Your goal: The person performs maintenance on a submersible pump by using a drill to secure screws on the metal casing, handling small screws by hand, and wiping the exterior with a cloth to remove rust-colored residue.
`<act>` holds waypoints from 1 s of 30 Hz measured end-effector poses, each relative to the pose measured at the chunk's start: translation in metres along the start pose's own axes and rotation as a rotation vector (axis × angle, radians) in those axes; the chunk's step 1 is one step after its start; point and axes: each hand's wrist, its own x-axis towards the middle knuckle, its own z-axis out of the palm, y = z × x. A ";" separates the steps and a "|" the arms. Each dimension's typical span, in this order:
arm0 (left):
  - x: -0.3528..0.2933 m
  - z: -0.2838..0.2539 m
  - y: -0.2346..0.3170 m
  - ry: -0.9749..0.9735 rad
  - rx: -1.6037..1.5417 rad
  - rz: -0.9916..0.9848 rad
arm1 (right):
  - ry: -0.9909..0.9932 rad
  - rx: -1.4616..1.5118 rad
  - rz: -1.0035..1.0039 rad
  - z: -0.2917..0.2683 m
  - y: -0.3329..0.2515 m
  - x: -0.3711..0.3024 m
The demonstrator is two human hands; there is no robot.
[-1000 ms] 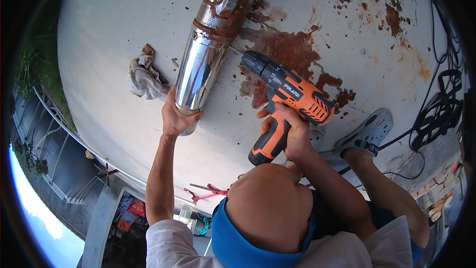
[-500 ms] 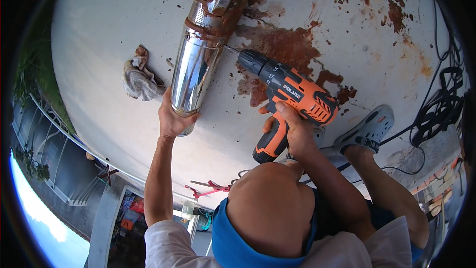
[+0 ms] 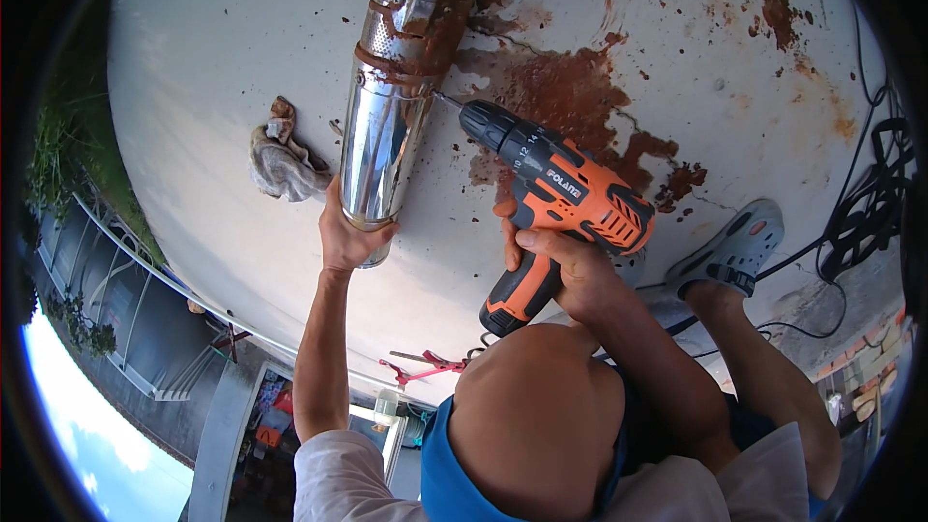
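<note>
A shiny steel submersible pump [image 3: 377, 150] lies lengthwise on the concrete, with rusty mud round its perforated section and bands. My left hand [image 3: 350, 240] is closed round its near end, thumb on one side and fingers on the other. In my right hand [image 3: 570, 266] is an orange and black cordless drill [image 3: 580, 188], gripped by its handle. The drill points left, and its thin bit [image 3: 447, 99] meets the pump's right side just below the muddy band, by a small screw. Whether the tip sits in the screw head is too small to tell.
A dirty rag [image 3: 285, 164] lies left of the pump. Wet reddish mud [image 3: 570, 87] spreads over the concrete to the right. Black cables [image 3: 870, 193] are heaped at the far right, past my grey clog [image 3: 739, 237]. Pink-handled pliers [image 3: 425, 367] lie near my knee.
The drill's handle has swung slightly left and toward me, and my right thumb and fingers have shifted on it. The bit stays at the pump's side. My left hand keeps its grip.
</note>
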 end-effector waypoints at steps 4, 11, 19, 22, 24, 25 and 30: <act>-0.001 0.000 -0.002 0.016 -0.021 0.005 | 0.047 -0.006 -0.011 0.006 0.004 -0.002; -0.002 0.001 -0.004 0.029 -0.041 0.000 | 0.172 0.056 -0.010 0.004 0.012 0.002; 0.001 0.000 0.002 -0.009 0.016 -0.009 | 0.217 0.040 -0.004 0.003 0.014 -0.001; 0.000 -0.001 -0.003 -0.005 0.055 0.011 | 0.175 0.051 -0.018 0.003 0.015 -0.002; -0.002 0.001 -0.004 0.018 0.053 0.050 | 0.210 0.030 -0.043 0.010 0.012 -0.006; -0.001 0.001 -0.004 0.020 0.052 0.050 | 0.209 0.029 -0.043 0.007 0.014 -0.005; -0.006 -0.004 -0.005 0.029 0.079 0.005 | 0.070 -0.006 -0.060 0.006 0.014 -0.008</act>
